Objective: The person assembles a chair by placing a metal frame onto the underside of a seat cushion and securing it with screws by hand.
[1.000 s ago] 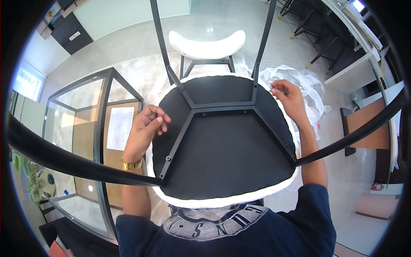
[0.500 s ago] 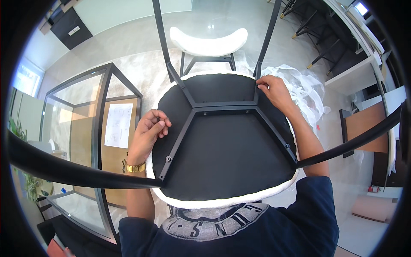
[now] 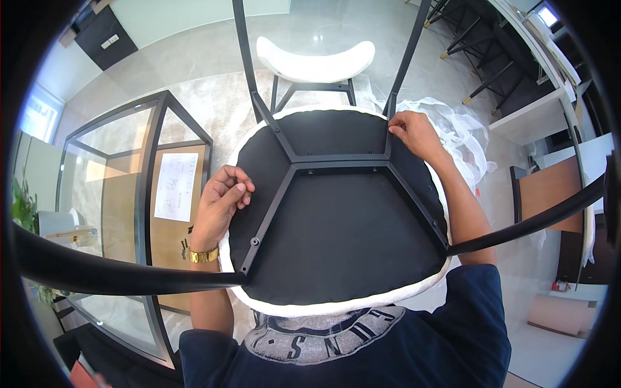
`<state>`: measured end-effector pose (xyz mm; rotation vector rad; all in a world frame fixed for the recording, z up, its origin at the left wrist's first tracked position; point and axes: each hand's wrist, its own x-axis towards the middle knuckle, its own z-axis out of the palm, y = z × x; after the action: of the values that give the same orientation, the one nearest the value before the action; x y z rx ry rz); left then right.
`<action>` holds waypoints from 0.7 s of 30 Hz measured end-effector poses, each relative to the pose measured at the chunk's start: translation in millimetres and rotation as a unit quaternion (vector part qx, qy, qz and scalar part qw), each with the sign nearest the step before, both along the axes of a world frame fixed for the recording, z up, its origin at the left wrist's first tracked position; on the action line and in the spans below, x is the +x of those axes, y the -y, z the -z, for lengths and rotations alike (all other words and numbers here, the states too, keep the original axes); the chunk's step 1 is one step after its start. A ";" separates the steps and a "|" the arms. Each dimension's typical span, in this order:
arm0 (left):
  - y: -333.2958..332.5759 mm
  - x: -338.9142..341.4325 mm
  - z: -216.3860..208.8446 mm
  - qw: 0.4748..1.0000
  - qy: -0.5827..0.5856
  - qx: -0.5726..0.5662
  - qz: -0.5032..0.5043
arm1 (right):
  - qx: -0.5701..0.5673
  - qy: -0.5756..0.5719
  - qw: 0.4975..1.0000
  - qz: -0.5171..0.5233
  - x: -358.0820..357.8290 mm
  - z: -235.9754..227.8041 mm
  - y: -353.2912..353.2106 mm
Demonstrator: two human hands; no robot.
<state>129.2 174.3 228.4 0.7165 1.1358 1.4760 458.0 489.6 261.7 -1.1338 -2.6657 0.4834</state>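
Note:
An upside-down chair lies in front of me, its black seat underside point(image 3: 336, 239) edged with white upholstery. A black metal leg frame point(image 3: 339, 159) lies across the underside, with legs rising toward the edges of the view. At the far right leg joint, my right hand point(image 3: 417, 139) has its thumb and forefinger pinched against the metal; what is between them is hidden. My left hand point(image 3: 223, 200) rests at the seat's left rim, fingers curled and thumb pressed to them around something too small to make out. A bolt head point(image 3: 255, 242) shows in the near left frame bar.
The white curved backrest point(image 3: 315, 64) is beyond the seat. To the left stands a black-framed glass table point(image 3: 154, 194), with a printed sheet point(image 3: 176, 186) and small dark hardware point(image 3: 184, 249) on its brown shelf. Clear plastic wrap point(image 3: 462, 136) lies at right; dark stools point(image 3: 482, 87) stand farther back.
My right hand stays at the far right leg joint with a tiny shift of the fingers. My left hand has barely moved; the view has tilted slightly.

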 end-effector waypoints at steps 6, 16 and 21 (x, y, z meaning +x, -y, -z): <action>4.4 -7.0 14.7 0.995 0.050 0.064 -0.054 | 0.040 -0.166 0.985 0.015 21.8 6.4 -18.6; 137.0 -19.1 61.3 0.948 0.074 0.074 -0.299 | -0.231 -0.458 0.847 0.142 230.9 -25.9 22.8; 192.3 19.9 -39.1 0.979 -0.039 0.178 0.092 | -0.171 -0.626 0.747 -0.146 268.3 -131.3 225.9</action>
<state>149.1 -18.0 267.6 1.1064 0.8432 1.5185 726.2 263.7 393.0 -0.1646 -1.5100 1.2573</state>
